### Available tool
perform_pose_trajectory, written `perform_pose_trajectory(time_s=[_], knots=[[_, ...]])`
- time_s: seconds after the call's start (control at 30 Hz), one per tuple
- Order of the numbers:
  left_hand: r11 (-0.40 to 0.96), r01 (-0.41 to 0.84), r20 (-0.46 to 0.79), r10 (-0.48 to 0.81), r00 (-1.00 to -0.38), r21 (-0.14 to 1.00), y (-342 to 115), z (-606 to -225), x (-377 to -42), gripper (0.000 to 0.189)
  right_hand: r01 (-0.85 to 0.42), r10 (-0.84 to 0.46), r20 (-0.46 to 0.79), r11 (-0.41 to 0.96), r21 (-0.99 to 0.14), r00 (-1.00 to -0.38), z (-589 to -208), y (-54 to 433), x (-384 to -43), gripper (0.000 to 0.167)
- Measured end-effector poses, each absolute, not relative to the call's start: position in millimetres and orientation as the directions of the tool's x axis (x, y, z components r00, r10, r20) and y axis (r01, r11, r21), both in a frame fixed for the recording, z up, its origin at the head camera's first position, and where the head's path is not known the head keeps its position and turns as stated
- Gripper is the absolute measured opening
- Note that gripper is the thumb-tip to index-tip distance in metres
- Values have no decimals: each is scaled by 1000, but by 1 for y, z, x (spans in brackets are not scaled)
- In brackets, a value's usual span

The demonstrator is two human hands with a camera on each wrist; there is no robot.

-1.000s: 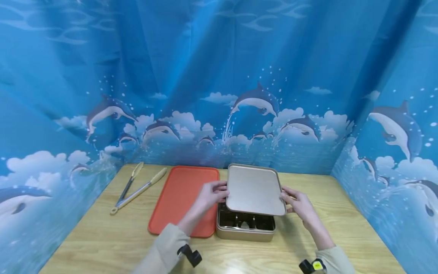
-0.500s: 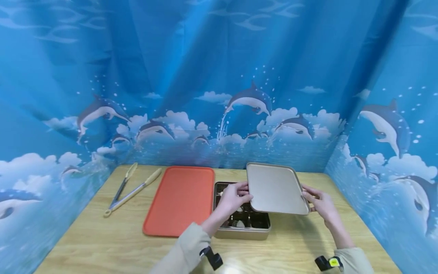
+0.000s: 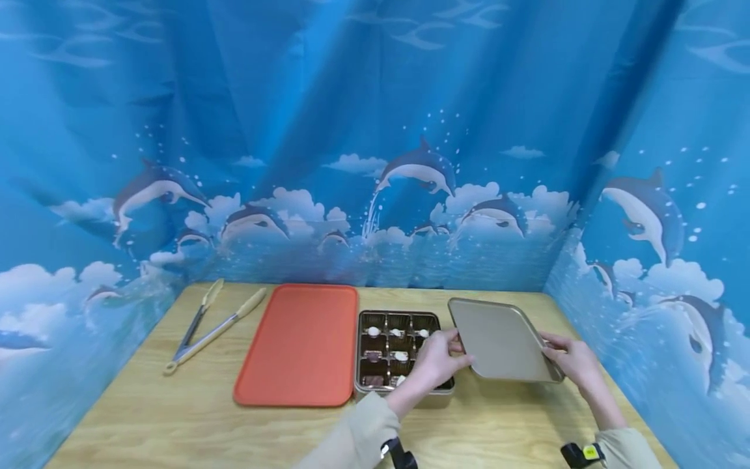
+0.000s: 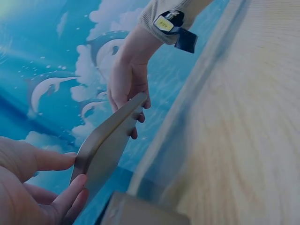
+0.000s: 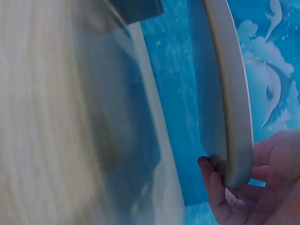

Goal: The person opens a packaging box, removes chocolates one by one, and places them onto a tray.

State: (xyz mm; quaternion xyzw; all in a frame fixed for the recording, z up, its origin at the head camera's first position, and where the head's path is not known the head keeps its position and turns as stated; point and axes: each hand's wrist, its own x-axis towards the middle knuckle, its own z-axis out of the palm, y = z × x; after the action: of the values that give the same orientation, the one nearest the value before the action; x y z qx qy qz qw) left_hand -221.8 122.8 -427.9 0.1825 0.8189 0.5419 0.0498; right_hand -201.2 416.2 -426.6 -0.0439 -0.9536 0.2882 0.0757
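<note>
Both hands hold a flat, rectangular metal lid (image 3: pixel 498 339) over the table, right of the box. My left hand (image 3: pixel 436 358) pinches its left edge, thumb on one face and fingers on the other, as the left wrist view (image 4: pixel 28 183) also has it. On the opposite edge my right hand (image 3: pixel 574 361) grips the lid between thumb and fingers. Below and left stands the uncovered metal box (image 3: pixel 436 401), divided into several dark compartments. Small white and brown pieces (image 3: pixel 373 331) lie in them. My left hand and forearm hide the box's right front part.
A red tray (image 3: pixel 299 345) lies flat just left of the box. Farther left, metal tongs (image 3: pixel 219 330) with beige ends rest spread on the wooden table (image 3: pixel 176 417). A blue dolphin-print curtain (image 3: pixel 328 163) borders the table at the back and sides.
The lid has travelled right and lower in both hands, from above the box to beside it. The box's compartments have come into sight. The head view has shifted slightly rightward.
</note>
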Motion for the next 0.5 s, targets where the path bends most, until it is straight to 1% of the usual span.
perform_pose_trajectory(time_s=[0.13, 0.17, 0.27, 0.37, 0.4, 0.5], knots=[[373, 194, 65, 331, -941, 907, 135, -431, -214, 58, 57, 131, 100, 843, -535, -986, -432, 426, -199, 38], [368, 177, 50, 329, -943, 913, 139, -432, -212, 53, 60, 132, 98, 843, -535, -986, -433, 428, -199, 38], [382, 149, 22, 319, -948, 912, 148, -435, -205, 54, 79, 140, 77, 846, -528, -987, -436, 434, -199, 38], [405, 137, 7, 306, -952, 904, 158, -438, -198, 63, 91, 142, 61, 854, -512, -988, -438, 440, -199, 37], [405, 128, -1, 302, -953, 905, 162, -439, -196, 69, 95, 143, 56, 856, -508, -988, -439, 442, -199, 37], [380, 83, -33, 291, -956, 921, 171, -442, -189, 76, 109, 146, 38, 865, -491, -989, -442, 448, -198, 37]])
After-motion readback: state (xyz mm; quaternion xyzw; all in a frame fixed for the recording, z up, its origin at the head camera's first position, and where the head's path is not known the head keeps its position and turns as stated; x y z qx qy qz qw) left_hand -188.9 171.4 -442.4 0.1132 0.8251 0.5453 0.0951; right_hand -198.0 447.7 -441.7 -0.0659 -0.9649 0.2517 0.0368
